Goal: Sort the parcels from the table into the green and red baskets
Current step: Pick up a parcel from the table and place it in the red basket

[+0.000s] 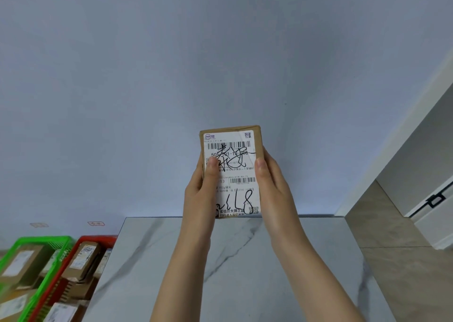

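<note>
One green basket [44, 238] and one red basket [100, 237] stand at left, each with at least three parcels [24, 260] inside. Above the table [245, 272], my left hand [201, 194] and right hand [274, 186] grip one parcel [235, 174] by its sides. I should read its label fully before carrying it left.

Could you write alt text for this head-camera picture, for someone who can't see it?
A left hand and right hand hold a cardboard parcel upright above a marble table, its scribbled-on label facing the camera. At lower left, a green basket and a red basket hold more parcels.
</note>
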